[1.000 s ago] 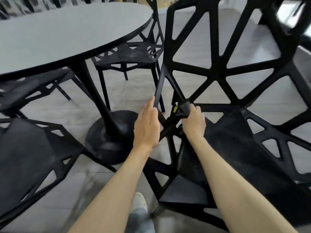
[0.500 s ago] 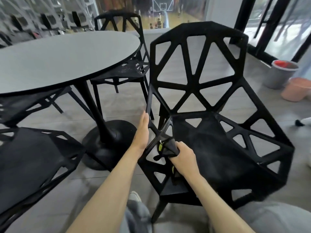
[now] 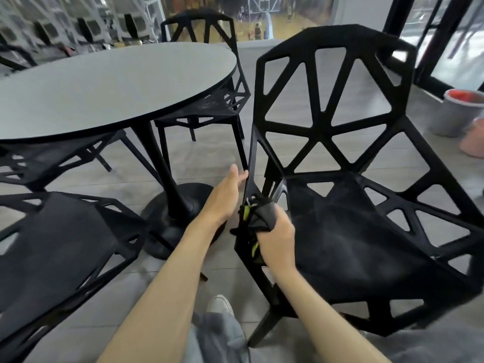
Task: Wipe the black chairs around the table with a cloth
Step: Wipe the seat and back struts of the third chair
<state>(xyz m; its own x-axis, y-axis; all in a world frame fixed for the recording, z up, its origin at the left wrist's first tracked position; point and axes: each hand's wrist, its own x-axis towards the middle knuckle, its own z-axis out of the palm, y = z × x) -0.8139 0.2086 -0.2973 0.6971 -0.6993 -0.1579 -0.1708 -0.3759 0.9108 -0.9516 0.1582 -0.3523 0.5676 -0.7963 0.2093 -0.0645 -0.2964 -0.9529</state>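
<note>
A black open-lattice chair (image 3: 366, 231) stands right in front of me, its seat facing me. My right hand (image 3: 275, 237) grips a bunched dark cloth (image 3: 262, 216) with yellow-green trim, pressed on the chair's left front frame. My left hand (image 3: 225, 195) rests with straight fingers against the outer side of the chair's left edge. Another black chair (image 3: 60, 247) sits at the lower left, and a third (image 3: 217, 100) is tucked at the far side of the round grey table (image 3: 104, 85).
The table's black pedestal base (image 3: 172, 221) stands on the floor just left of my hands. A fourth chair (image 3: 52, 158) sits under the table's left side. A grey bucket (image 3: 461, 111) and a pink one (image 3: 474, 142) stand at the right by the glass wall.
My view has pulled back and up from the chair. My right hand with the cloth has slid down the chair's left frame toward the seat's front; my left hand stays on the edge.
</note>
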